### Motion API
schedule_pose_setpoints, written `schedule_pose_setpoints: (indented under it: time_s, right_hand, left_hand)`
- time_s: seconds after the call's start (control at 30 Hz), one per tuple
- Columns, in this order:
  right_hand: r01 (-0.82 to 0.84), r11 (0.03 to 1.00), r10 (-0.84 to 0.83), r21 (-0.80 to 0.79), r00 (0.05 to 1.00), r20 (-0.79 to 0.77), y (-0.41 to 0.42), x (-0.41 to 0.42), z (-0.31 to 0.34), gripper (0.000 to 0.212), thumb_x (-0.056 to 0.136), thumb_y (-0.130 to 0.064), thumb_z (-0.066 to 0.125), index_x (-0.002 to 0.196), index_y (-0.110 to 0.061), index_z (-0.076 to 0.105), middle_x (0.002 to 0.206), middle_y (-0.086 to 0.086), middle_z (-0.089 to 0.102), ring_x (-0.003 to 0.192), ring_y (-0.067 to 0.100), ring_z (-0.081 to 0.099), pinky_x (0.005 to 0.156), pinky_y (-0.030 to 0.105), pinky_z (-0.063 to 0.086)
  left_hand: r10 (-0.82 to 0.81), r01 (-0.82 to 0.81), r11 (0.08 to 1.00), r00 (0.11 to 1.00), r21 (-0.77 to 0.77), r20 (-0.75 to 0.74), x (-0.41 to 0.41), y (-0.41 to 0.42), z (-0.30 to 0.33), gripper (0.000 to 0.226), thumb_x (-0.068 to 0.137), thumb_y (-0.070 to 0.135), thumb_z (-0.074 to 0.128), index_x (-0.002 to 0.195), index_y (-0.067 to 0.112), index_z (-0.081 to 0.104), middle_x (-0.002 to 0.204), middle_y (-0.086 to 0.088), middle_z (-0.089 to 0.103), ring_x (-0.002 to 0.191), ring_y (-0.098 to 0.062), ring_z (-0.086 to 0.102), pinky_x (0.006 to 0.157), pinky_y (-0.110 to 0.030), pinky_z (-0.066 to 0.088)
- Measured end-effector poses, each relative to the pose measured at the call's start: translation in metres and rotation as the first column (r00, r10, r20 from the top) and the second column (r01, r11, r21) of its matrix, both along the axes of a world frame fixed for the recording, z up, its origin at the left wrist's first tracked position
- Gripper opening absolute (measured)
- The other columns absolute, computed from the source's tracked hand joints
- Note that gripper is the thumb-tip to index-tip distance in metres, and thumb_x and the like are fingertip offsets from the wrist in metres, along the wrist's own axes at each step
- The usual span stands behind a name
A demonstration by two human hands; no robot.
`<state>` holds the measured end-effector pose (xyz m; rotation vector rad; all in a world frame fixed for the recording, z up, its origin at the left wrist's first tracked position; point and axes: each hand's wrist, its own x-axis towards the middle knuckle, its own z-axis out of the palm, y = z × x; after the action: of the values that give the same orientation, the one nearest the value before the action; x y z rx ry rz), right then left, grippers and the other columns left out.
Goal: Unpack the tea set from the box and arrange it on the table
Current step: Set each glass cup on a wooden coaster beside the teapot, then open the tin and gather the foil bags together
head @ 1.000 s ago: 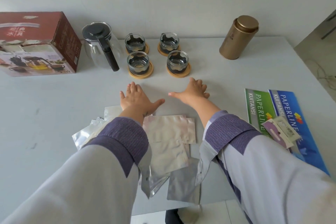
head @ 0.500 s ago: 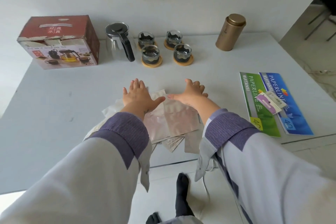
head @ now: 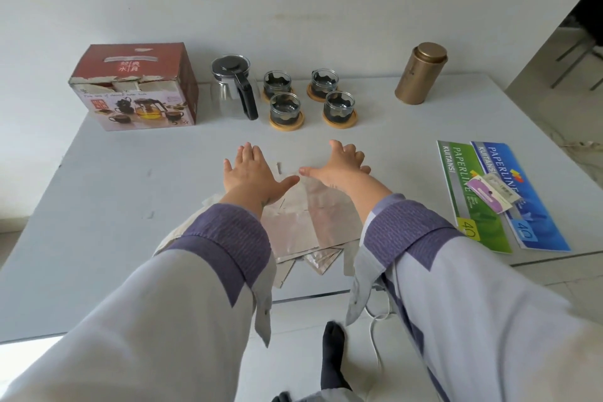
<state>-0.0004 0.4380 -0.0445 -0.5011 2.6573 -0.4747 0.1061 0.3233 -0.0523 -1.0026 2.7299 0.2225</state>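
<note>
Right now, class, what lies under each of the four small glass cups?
Each small glass cup stands on a round wooden coaster, with only the coaster's rim showing. The coaster's middle is covered by the cup's dark holder, and the white table beneath is hidden.

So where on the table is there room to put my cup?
Bare table spreads in front of the red box, left of the foil packets. More lies between the cups, gold tin and booklets. It is crowded around the teapot and cups.

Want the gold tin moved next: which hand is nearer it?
Right. The right hand lies below-left of the tin; the left hand lies farther left.
</note>
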Motion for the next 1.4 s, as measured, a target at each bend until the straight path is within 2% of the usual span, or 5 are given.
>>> schedule_pose_setpoints:
  time_s: [0.37,0.77,1.1,1.27,1.4]
  right_hand:
    - [0.100,0.993,-0.105,-0.061,0.990,-0.094,0.035,-0.108,0.044,0.071,0.087,-0.053,0.055,0.145,-0.023,0.028,0.146,0.011,0.028,0.135,0.031,0.024,0.103,0.042,0.028]
    - [0.126,0.989,-0.137,-0.077,0.979,-0.150,0.074,-0.320,0.056,0.056,0.092,-0.048,0.051,0.143,-0.029,0.035,0.145,0.010,0.031,0.134,0.034,0.025,0.106,0.044,0.032]
    - [-0.016,0.999,0.035,0.050,0.917,-0.398,0.060,-0.419,0.038,0.057,0.089,-0.058,0.045,0.142,-0.037,0.035,0.139,0.008,0.037,0.127,0.033,0.033,0.098,0.042,0.035]
    - [-0.054,0.998,0.064,0.036,0.906,-0.418,0.059,-0.430,0.031,0.058,0.086,-0.061,0.047,0.139,-0.041,0.039,0.131,0.008,0.040,0.121,0.030,0.041,0.092,0.039,0.040]
    - [-0.061,0.996,0.080,0.059,0.922,-0.380,0.055,-0.430,0.033,0.056,0.085,-0.061,0.047,0.137,-0.041,0.041,0.128,0.007,0.038,0.110,0.030,0.051,0.077,0.033,0.040]
  left_hand:
    - [-0.176,0.169,0.983,0.976,-0.067,-0.127,-0.113,0.028,0.042,0.107,0.082,0.076,0.039,0.153,0.007,-0.002,0.162,-0.007,-0.003,0.149,-0.020,-0.004,0.120,-0.046,0.006]
    - [-0.227,0.255,0.963,0.942,0.087,-0.248,-0.326,0.079,0.032,0.108,0.082,0.067,0.054,0.152,0.006,-0.002,0.162,-0.006,-0.001,0.149,-0.020,-0.001,0.121,-0.041,0.007]
    - [0.014,0.169,0.895,0.915,0.414,-0.404,-0.445,0.101,-0.004,0.118,0.072,0.064,0.068,0.153,0.010,0.000,0.161,-0.001,0.005,0.149,-0.016,0.006,0.119,-0.035,0.016]
    - [0.193,0.164,0.814,0.829,0.558,-0.525,-0.474,0.105,-0.019,0.108,0.064,0.054,0.077,0.149,0.018,0.019,0.146,0.003,0.036,0.134,-0.016,0.038,0.098,-0.033,0.039]
    - [0.273,0.160,0.779,0.784,0.606,-0.558,-0.478,0.104,-0.024,0.104,0.059,0.051,0.080,0.144,0.023,0.026,0.139,0.007,0.043,0.127,-0.013,0.046,0.097,-0.038,0.046]
